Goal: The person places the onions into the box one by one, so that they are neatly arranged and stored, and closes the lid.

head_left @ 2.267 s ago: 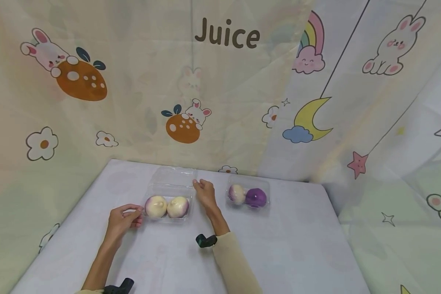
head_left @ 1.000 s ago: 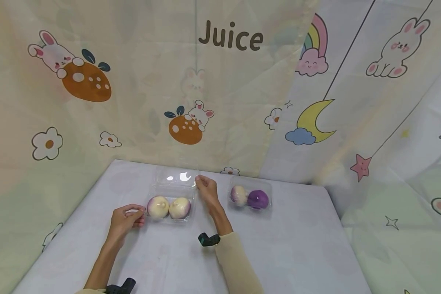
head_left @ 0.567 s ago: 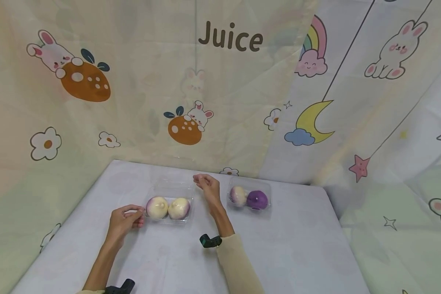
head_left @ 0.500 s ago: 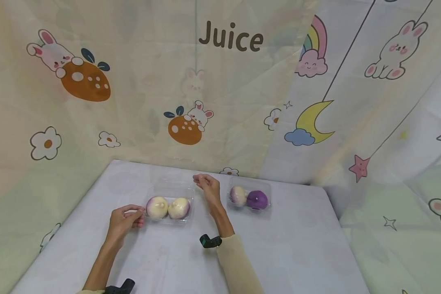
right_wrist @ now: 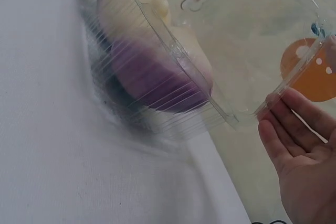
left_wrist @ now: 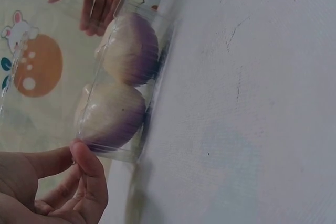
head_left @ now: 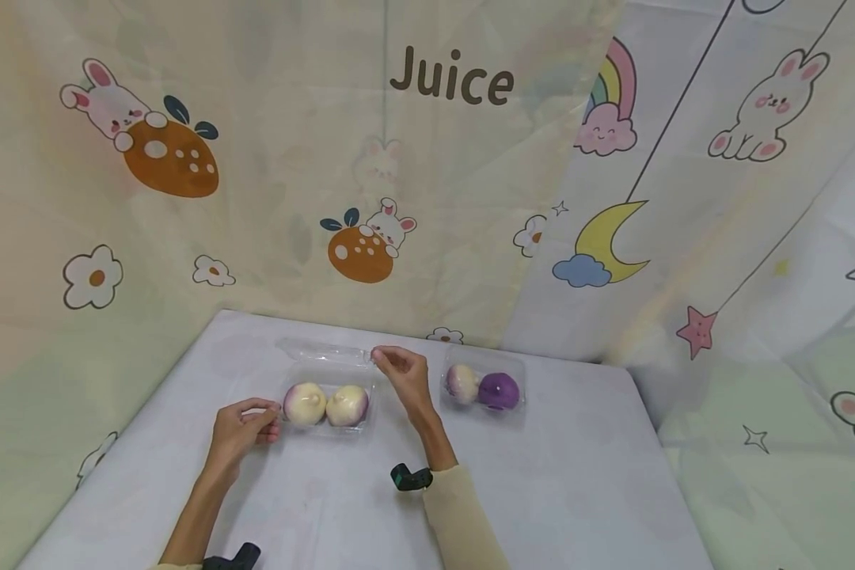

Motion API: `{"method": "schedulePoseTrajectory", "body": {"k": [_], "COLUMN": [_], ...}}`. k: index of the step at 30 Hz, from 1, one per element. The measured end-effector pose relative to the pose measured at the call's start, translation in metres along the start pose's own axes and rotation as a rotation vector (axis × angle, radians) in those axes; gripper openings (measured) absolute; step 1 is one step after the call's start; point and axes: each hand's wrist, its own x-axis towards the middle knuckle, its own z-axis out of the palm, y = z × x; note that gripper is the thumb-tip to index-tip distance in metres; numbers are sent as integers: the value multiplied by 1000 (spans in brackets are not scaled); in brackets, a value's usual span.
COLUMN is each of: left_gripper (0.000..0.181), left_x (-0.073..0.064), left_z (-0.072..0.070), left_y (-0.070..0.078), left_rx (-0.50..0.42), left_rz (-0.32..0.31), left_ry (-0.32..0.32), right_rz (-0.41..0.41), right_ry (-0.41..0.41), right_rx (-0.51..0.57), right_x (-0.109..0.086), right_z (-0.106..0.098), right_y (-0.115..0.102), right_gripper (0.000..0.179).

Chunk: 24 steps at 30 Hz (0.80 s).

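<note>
A clear plastic clamshell box (head_left: 328, 431) stands on the table with its hinged lid (head_left: 324, 351) raised at the back, seen nearly edge-on. Inside lie two round, cream-coloured, turnip-like pieces (head_left: 304, 404) with purple bottoms, side by side. My left hand (head_left: 238, 427) pinches the box's left rim between thumb and forefinger, as the left wrist view also shows. At the lid's right edge is my right hand (head_left: 406, 376). In the right wrist view its fingertips (right_wrist: 273, 100) lie along the lid's edge, with the thumb partly cut off by the frame.
To the right stands a second clear box (head_left: 483, 412), holding one cream-and-purple piece and a deep purple piece (head_left: 499, 391). The white table (head_left: 541, 491) meets printed cloth walls (head_left: 271, 253) behind and at both sides.
The lid has swung up from leaning back, stood taller about half a second ago, and now shows as a narrow strip. My right hand has shifted slightly with it; my left hand stays put.
</note>
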Motion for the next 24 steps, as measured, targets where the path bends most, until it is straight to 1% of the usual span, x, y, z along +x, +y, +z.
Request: {"method": "schedulePoseTrajectory", "body": {"k": [6, 11, 16, 22, 24], "left_gripper": [32, 34, 35, 34, 34], "left_x": [0, 1, 2, 2, 2], "left_z": [0, -1, -3, -4, -4], "left_y": [-2, -5, -8, -6, -5], "left_rx": [8, -2, -14, -10, -15], "left_rz": [4, -4, -3, 14, 14], "left_ry": [-1, -10, -28, -31, -35], "right_rz": [4, -37, -82, -128, -134], "right_ry": [-115, -180, -191, -192, -199], "right_rx": [-11, 21, -16, -139, -162], "right_x": [-5, -8, -11, -13, -13], "right_z": [-7, -10, -9, -7, -6], "right_y": [3, 6, 5, 2, 0], "right_gripper": [35, 42, 42, 47, 49]}}
